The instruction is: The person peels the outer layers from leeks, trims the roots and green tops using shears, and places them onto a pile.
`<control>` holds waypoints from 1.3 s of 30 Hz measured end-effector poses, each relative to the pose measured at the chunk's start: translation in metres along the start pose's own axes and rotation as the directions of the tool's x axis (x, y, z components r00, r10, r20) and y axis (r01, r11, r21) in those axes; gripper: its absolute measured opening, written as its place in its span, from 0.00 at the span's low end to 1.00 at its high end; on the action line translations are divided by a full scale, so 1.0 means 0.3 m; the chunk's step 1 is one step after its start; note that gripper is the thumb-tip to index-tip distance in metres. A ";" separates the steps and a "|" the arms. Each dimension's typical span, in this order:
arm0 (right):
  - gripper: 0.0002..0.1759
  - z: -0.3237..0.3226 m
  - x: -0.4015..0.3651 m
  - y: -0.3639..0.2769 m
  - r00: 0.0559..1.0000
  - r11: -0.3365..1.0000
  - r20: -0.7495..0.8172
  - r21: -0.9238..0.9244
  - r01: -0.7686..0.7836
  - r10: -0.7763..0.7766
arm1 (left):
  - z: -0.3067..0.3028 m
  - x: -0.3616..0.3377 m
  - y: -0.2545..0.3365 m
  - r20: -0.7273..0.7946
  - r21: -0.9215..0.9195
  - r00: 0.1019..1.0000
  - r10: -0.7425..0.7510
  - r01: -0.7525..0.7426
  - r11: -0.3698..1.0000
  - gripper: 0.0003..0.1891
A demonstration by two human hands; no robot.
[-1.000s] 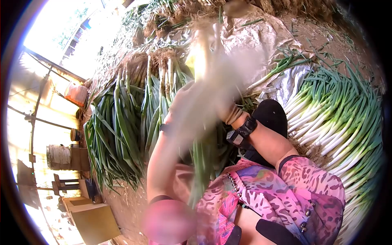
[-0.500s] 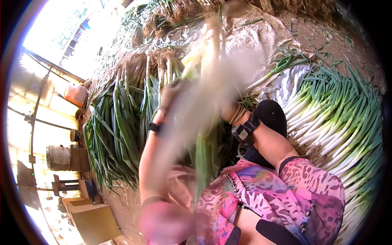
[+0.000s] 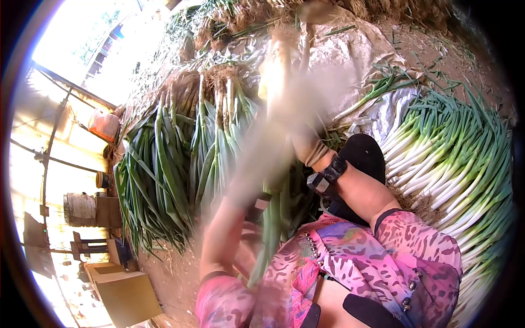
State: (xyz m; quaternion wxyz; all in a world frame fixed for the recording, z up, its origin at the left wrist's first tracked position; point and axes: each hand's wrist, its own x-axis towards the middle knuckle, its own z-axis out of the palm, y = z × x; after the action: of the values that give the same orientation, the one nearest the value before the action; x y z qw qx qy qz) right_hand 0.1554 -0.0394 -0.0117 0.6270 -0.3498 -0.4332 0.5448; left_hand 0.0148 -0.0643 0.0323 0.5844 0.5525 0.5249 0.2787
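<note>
A pale smear crosses the middle of the head view and hides much of both hands. My right hand (image 3: 307, 146), in a light glove, is closed round a large green onion (image 3: 272, 224), its roots up and its leaves hanging toward my lap. My left hand (image 3: 267, 164) lies beside the same onion, above my dark wristband; its fingers are lost in the smear. On the left hangs a row of untrimmed green onions (image 3: 158, 164) with brown roots upward. To the right lies a wide pile of cleaned onions (image 3: 437, 158), white ends toward me.
A crumpled sheet (image 3: 355, 52) covers the ground ahead, with more rooty onions (image 3: 240, 19) behind it. A cardboard box (image 3: 126, 298), a round container (image 3: 79, 209) and an orange container (image 3: 104, 126) stand at the left. My dark-covered knee (image 3: 363, 156) is beside my right wrist.
My left hand and forearm have moved right and toward my body, from beside the hanging onions to the held onion. My right hand has barely moved.
</note>
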 end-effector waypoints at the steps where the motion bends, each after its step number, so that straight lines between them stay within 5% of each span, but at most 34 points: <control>1: 0.21 0.001 0.007 0.001 0.999 0.998 0.004 -0.049 0.048 -0.048 | -0.078 0.025 -0.098 0.207 -0.057 0.976 -0.073 0.086 0.995 0.25; 7: 0.22 -0.018 0.049 -0.080 0.962 0.931 -0.037 -0.264 0.253 -0.272 | -0.036 0.001 -0.033 -0.017 -0.303 1.000 -0.001 -0.004 0.953 0.17; 8: 0.22 -0.042 0.048 -0.085 0.971 0.907 -0.015 -0.362 0.216 -0.237 | -0.043 0.001 -0.025 -0.063 -0.280 0.997 -0.037 0.018 0.960 0.17; 10: 0.24 -0.007 0.041 -0.111 0.917 0.831 0.050 -0.405 0.381 -0.396 | -0.064 0.002 -0.016 -0.080 0.148 0.964 0.252 -0.238 0.960 0.17; 12: 0.25 0.028 0.017 -0.119 0.867 0.738 0.119 -0.476 0.478 -0.485 | -0.084 0.042 -0.053 -0.057 -0.121 0.998 0.036 -0.043 0.992 0.22; 14: 0.24 0.026 0.022 -0.010 0.817 0.379 0.172 -0.821 0.428 -0.550 | -0.081 0.056 -0.075 -0.005 -0.321 0.999 -0.051 0.047 0.946 0.28; 15: 0.23 0.038 0.023 0.017 0.789 0.168 0.198 -0.920 0.355 -0.581 | -0.074 0.052 -0.061 0.042 -0.166 0.997 0.062 -0.054 0.985 0.31; 16: 0.22 0.046 0.051 0.039 0.916 0.498 -0.024 -0.845 0.196 -0.400 | -0.067 0.047 -0.048 0.088 -0.010 0.981 0.175 -0.175 0.985 0.35; 17: 0.21 0.058 0.047 0.002 0.934 0.619 -0.050 -0.761 0.193 -0.353 | -0.061 0.042 -0.034 0.133 0.125 0.949 0.284 -0.301 0.945 0.38; 19: 0.20 0.086 0.038 -0.080 0.961 0.821 -0.103 -0.548 0.160 -0.256 | -0.032 0.017 -0.006 0.090 0.021 0.958 0.273 -0.276 0.961 0.36; 21: 0.22 0.041 0.032 -0.040 0.961 0.769 0.091 -0.583 0.263 -0.259 | 0.003 -0.022 0.049 -0.013 -0.009 0.984 0.180 -0.180 0.984 0.28; 23: 0.26 0.010 0.037 0.017 0.908 0.759 0.225 -0.498 0.419 -0.353 | -0.083 -0.021 0.035 0.047 0.062 0.984 0.175 -0.177 0.982 0.21; 24: 0.27 0.034 -0.006 -0.120 0.943 0.895 0.208 -0.316 0.315 -0.259 | -0.093 -0.039 0.056 0.032 0.042 0.990 0.140 -0.142 0.989 0.18; 28: 0.41 -0.011 0.038 -0.215 0.904 0.669 0.125 -0.633 0.390 -0.409 | -0.140 -0.101 0.078 0.015 0.061 0.999 0.042 -0.043 0.997 0.16; 31: 0.43 -0.075 0.203 -0.074 0.887 0.505 0.109 -0.787 0.353 -0.450 | -0.139 -0.093 0.025 0.039 0.021 0.999 0.038 -0.039 0.999 0.17; 32: 0.42 -0.064 0.273 -0.055 0.772 0.354 0.112 -0.841 0.409 -0.626 | -0.125 -0.088 0.014 0.052 -0.011 0.997 0.056 -0.056 0.998 0.17; 36: 0.46 -0.019 0.346 -0.228 0.655 0.355 0.144 -0.744 0.566 -0.741 | -0.093 -0.110 0.035 0.121 -0.163 0.990 0.069 -0.049 0.985 0.16; 39: 0.51 0.020 0.315 -0.354 0.958 0.713 0.073 -0.653 0.255 -0.276 | -0.069 -0.141 0.068 0.143 -0.266 0.989 0.038 0.002 0.964 0.17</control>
State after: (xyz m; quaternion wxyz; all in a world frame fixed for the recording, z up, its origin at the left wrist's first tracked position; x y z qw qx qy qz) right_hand 0.1931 0.0365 0.1026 0.5422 -0.4895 -0.6327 0.2571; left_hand -0.0115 -0.0904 0.0676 0.6875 0.4931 0.4335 0.3104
